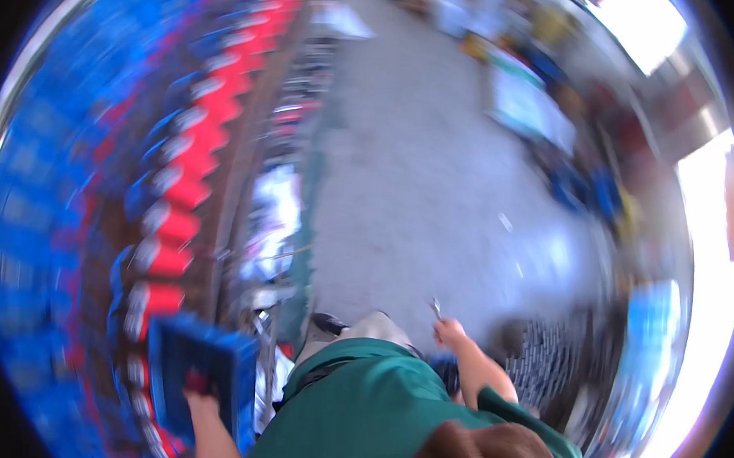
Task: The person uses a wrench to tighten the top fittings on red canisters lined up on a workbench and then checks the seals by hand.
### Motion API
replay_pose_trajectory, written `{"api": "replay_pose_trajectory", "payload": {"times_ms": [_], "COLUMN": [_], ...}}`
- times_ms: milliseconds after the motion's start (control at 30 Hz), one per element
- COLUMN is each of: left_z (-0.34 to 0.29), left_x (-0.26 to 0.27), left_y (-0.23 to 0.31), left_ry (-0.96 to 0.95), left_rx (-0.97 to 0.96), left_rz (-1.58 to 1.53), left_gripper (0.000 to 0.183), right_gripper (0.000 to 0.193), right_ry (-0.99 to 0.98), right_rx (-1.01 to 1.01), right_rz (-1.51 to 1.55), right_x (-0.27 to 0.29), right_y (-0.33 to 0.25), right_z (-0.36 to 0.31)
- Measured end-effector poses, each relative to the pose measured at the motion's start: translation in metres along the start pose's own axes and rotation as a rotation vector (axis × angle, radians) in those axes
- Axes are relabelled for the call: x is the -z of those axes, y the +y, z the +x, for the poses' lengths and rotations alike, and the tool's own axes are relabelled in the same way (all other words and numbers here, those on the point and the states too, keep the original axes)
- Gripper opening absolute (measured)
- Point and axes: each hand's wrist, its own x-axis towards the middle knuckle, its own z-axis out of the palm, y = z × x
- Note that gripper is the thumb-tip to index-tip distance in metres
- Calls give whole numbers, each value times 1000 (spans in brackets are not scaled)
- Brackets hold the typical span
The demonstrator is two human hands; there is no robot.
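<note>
My right hand point(448, 332) is closed around a small metal wrench point(435, 306), whose head points forward above the grey floor. My left hand point(200, 393) reaches over a blue plastic crate point(164, 340) at the lower left. A dark reddish patch shows at its fingers, too smeared to name, and whether the hand grips it or the crate cannot be made out.
A long row of red and white cylindrical parts point(187, 188) runs along the left, beside a brown rail point(232, 177). Blue bins point(38, 202) fill the far left. The grey floor point(412, 145) stretches ahead. Dark stacked pieces point(544, 356) lie at the lower right.
</note>
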Motion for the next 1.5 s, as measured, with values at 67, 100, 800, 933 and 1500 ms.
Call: {"api": "replay_pose_trajectory", "payload": {"times_ms": [67, 100, 800, 933, 1500], "left_z": [48, 36, -181, -204, -230], "left_x": [-54, -42, -113, -117, -55], "left_y": [-29, -91, -247, -247, -253], "left_ry": [179, 371, 835, 681, 417], "left_rx": [92, 186, -433, -572, -724], "left_rz": [-406, -487, -599, -578, -241], "left_gripper": [49, 58, 70, 75, 93], "right_gripper": [21, 26, 29, 20, 23], "right_ry": [6, 8, -896, -1355, -1832], "right_rx": [-57, -149, 499, 1075, 1754], "right_rz": [49, -107, -1330, -1198, -1430], "right_x": [1, 42, -145, -267, -461], "right_y": [-49, -48, -428, -423, -328], "right_z": [9, -30, 27, -89, -231]}}
